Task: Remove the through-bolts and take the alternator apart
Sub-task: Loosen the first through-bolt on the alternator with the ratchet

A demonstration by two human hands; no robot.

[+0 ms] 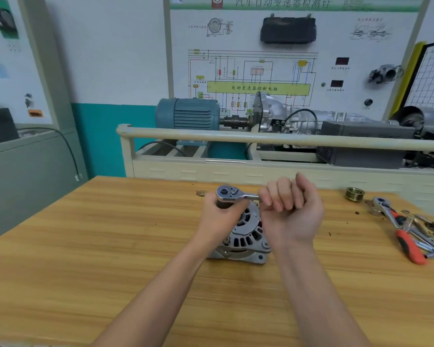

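While the alternator point(246, 234) sits whole on the tabletop point(110, 246), the right hand point(292, 211) grips the ratchet wrench point(232, 193); the left hand point(221, 216) clasps its socket, so through-bolts seem unfinished.

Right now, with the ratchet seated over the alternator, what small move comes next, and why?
Probably swing the silver ratchet wrench handle through a short arc. The left hand steadies its dark socket on the grey ribbed alternator, the right hand grips the handle, and the housing looks unsplit.
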